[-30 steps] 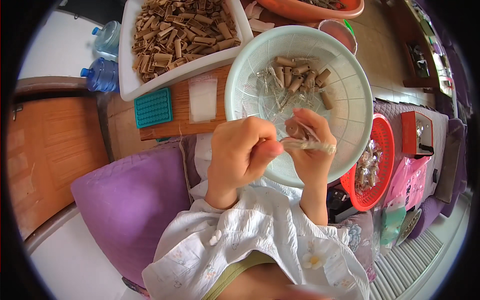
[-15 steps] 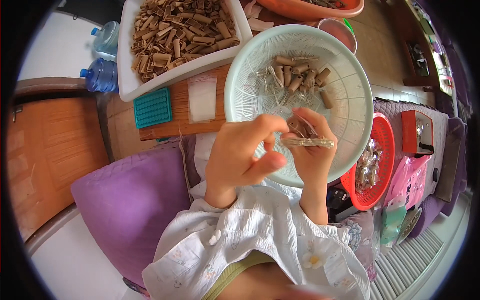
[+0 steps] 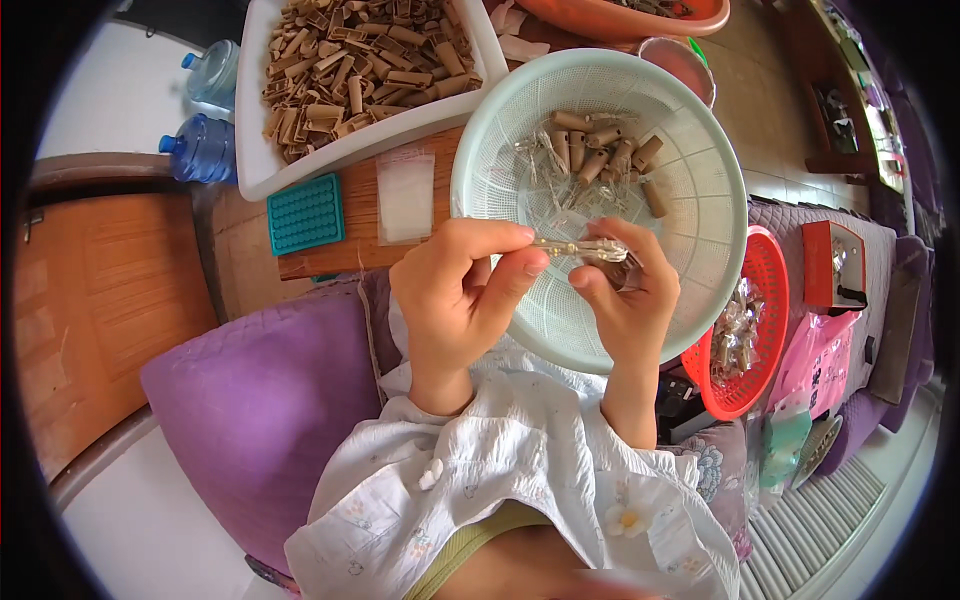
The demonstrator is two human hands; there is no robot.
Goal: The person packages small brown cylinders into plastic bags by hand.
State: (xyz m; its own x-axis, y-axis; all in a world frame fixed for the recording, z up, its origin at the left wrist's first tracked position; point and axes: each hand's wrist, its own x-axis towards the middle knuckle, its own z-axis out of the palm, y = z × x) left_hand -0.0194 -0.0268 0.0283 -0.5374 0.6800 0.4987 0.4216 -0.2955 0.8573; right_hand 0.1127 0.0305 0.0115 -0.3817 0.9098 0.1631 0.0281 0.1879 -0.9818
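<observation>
Over the near part of a pale green mesh basket, both my hands meet around a slim bundle of fairy-light wire, silvery with small yellowish dots. My left hand pinches the bundle's left end between thumb and forefinger. Curled round its other end is my right hand, which also has a clear plastic bag with something brown in its palm, partly hidden by the fingers. Farther into the basket lie several brown cork-shaped light caps with loose thin wires.
A white tub heaped with brown plastic pieces stands far left. Beside it are a teal moulded tray and clear plastic bags on a wooden board. To the right, a red basket holds bagged pieces, near an orange-red box.
The wire bundle has risen slightly and shifted left. My left thumb and forefinger, apart from it before, now pinch its left end. My right thumb has come round into view.
</observation>
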